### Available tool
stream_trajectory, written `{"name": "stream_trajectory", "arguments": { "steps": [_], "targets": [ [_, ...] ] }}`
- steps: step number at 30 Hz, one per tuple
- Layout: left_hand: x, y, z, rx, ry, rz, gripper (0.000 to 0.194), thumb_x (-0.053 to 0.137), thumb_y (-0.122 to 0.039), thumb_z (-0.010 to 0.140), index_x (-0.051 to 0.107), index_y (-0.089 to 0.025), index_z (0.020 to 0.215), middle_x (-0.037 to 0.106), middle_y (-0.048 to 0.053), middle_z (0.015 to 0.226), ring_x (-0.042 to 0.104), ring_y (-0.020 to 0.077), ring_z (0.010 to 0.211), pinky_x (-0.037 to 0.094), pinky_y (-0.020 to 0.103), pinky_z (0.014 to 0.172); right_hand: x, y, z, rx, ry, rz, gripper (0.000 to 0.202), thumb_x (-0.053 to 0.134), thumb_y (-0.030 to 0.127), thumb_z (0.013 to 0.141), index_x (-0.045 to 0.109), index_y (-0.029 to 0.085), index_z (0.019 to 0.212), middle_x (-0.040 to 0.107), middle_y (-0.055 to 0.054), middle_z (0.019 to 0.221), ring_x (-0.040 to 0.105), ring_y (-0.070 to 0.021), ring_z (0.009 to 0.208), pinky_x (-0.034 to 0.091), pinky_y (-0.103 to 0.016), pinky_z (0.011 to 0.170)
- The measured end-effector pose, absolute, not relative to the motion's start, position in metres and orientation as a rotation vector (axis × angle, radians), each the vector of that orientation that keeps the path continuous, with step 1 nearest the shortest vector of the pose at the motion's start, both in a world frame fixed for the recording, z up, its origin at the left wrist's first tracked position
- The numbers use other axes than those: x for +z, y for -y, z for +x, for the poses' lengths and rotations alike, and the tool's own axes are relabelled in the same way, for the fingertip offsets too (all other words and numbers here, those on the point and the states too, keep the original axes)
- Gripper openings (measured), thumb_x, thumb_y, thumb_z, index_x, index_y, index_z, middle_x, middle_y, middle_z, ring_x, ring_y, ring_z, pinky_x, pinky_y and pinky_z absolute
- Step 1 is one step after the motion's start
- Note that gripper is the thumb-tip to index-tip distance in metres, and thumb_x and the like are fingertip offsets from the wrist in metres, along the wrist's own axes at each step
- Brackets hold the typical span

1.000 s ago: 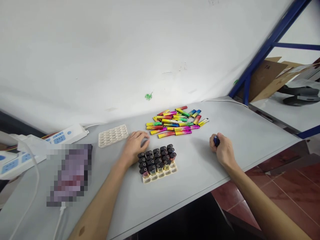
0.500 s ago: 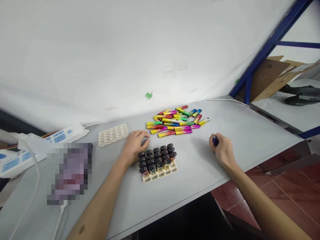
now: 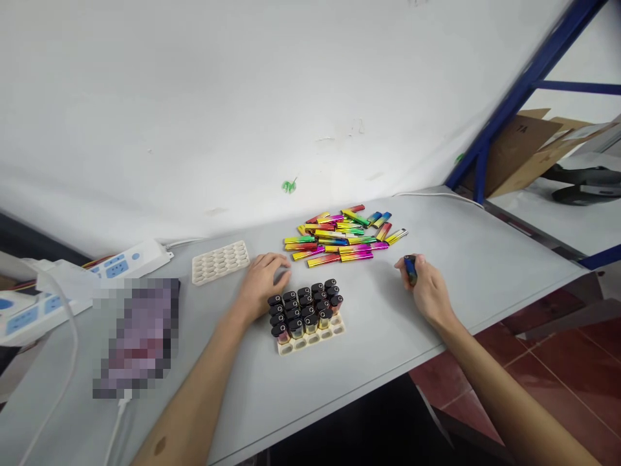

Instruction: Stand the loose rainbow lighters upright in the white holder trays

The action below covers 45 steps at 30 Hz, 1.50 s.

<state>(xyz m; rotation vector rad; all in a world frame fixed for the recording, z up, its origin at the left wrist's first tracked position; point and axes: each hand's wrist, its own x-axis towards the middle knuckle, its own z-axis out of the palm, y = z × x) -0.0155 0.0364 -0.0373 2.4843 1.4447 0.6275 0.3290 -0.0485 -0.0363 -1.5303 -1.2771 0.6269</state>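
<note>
My right hand (image 3: 429, 291) is closed around a shiny blue flat-sided tube (image 3: 411, 268), with its dark end showing above the fingers. It is held over the right side of the table. My left hand (image 3: 263, 281) rests on the table with nothing in it, its thumb apart from the curved fingers. Just right of that hand, a cream tray (image 3: 313, 340) holds rows of upright tubes with black tops (image 3: 305, 307). The front row of slots and a slot at the right have no tubes. Beyond it lies a loose pile of shiny, multicoloured flat tubes (image 3: 339, 236).
A second cream tray (image 3: 220, 262) with oval slots lies behind my left hand. On the left are a blurred-out device (image 3: 140, 336) with a white cable and white power strips (image 3: 116, 265). A blue metal frame (image 3: 514, 90) and cardboard (image 3: 521, 149) stand at the right.
My right hand has turned and shifted slightly left, so more of the blue tube shows. My left hand, the trays and the pile stay in place.
</note>
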Motion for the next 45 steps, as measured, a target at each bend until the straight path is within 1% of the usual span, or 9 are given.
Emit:
{"name": "stream_trajectory", "arguments": {
  "steps": [5, 10, 14, 18, 23, 29, 37, 40, 45],
  "targets": [
    [-0.038, -0.037, -0.016, 0.624, -1.445, 2.483, 0.018, 0.049, -0.029, 0.091, 0.062, -0.023, 0.101, 0.064, 0.007, 0.119, 0.054, 0.0265, 0.112, 0.043, 0.046, 0.1, -0.038, 0.049, 0.325, 0.58, 1.323, -1.469, 0.038, 0.038, 0.055, 0.098, 0.057, 0.021, 0.102, 0.056, -0.001, 0.08, 0.053, -0.0156, 0.068, 0.044, -0.031, 0.068],
    [-0.039, -0.038, -0.016, 0.602, -1.451, 2.498, 0.019, 0.049, -0.029, 0.091, 0.063, -0.022, 0.102, 0.064, 0.007, 0.12, 0.054, 0.0271, 0.112, 0.043, 0.046, 0.1, -0.029, 0.073, 0.297, 0.759, 1.431, -1.295, 0.022, 0.063, 0.042, 0.089, 0.062, 0.021, 0.095, 0.063, -0.005, 0.092, 0.06, -0.0179, 0.08, 0.05, -0.033, 0.075],
    [-0.039, -0.038, -0.016, 0.603, -1.448, 2.493, 0.019, 0.05, -0.028, 0.091, 0.064, -0.021, 0.102, 0.064, 0.007, 0.121, 0.054, 0.0272, 0.112, 0.043, 0.046, 0.1, -0.015, 0.095, 0.267, 0.783, 1.495, -1.184, 0.014, 0.071, 0.033, 0.086, 0.068, 0.023, 0.095, 0.067, -0.005, 0.095, 0.064, -0.0198, 0.088, 0.052, -0.034, 0.079],
    [-0.039, -0.035, -0.017, 0.625, -1.434, 2.474, 0.02, 0.051, -0.028, 0.091, 0.064, -0.02, 0.104, 0.064, 0.007, 0.121, 0.054, 0.027, 0.114, 0.043, 0.045, 0.102, -0.011, 0.1, 0.247, 0.699, 1.603, -1.157, 0.018, 0.073, 0.031, 0.085, 0.068, 0.023, 0.1, 0.067, -0.004, 0.096, 0.066, -0.0189, 0.089, 0.054, -0.033, 0.081],
    [-0.039, -0.029, -0.018, 0.647, -1.403, 2.465, 0.021, 0.05, -0.028, 0.093, 0.063, -0.02, 0.107, 0.063, 0.008, 0.124, 0.053, 0.0264, 0.117, 0.043, 0.044, 0.103, -0.011, 0.099, 0.234, 0.574, 1.792, -1.206, 0.015, 0.07, 0.026, 0.087, 0.067, 0.022, 0.101, 0.068, -0.004, 0.092, 0.066, -0.0168, 0.078, 0.056, -0.031, 0.073],
    [-0.041, -0.027, -0.019, 0.669, -1.381, 2.454, 0.022, 0.05, -0.029, 0.093, 0.063, -0.02, 0.108, 0.061, 0.009, 0.128, 0.052, 0.0262, 0.121, 0.043, 0.044, 0.105, -0.011, 0.099, 0.227, 0.517, 1.811, -1.304, 0.026, 0.073, 0.019, 0.083, 0.059, 0.021, 0.105, 0.072, -0.004, 0.097, 0.069, -0.0167, 0.079, 0.058, -0.03, 0.071],
    [-0.041, -0.028, -0.019, 0.67, -1.39, 2.452, 0.022, 0.05, -0.03, 0.093, 0.063, -0.021, 0.108, 0.062, 0.009, 0.128, 0.052, 0.0263, 0.121, 0.043, 0.045, 0.105, -0.016, 0.099, 0.229, 0.341, 1.924, -1.303, 0.022, 0.069, 0.025, 0.088, 0.057, 0.022, 0.105, 0.07, -0.002, 0.09, 0.068, -0.016, 0.075, 0.055, -0.027, 0.062],
    [-0.04, -0.027, -0.018, 0.664, -1.395, 2.448, 0.021, 0.051, -0.029, 0.093, 0.063, -0.021, 0.108, 0.061, 0.008, 0.128, 0.052, 0.0261, 0.121, 0.043, 0.044, 0.105, -0.016, 0.101, 0.229, 0.229, 1.964, -1.284, 0.016, 0.065, 0.028, 0.091, 0.058, 0.022, 0.105, 0.067, -0.004, 0.093, 0.066, -0.0145, 0.073, 0.054, -0.026, 0.059],
    [-0.041, -0.028, -0.019, 0.651, -1.395, 2.461, 0.022, 0.05, -0.029, 0.093, 0.063, -0.02, 0.109, 0.061, 0.009, 0.129, 0.052, 0.0261, 0.121, 0.043, 0.045, 0.105, -0.005, 0.103, 0.226, -0.134, 2.016, -1.222, 0.019, 0.063, 0.027, 0.092, 0.063, 0.019, 0.109, 0.063, -0.01, 0.101, 0.062, -0.0199, 0.088, 0.054, -0.032, 0.07]
  ]
}}
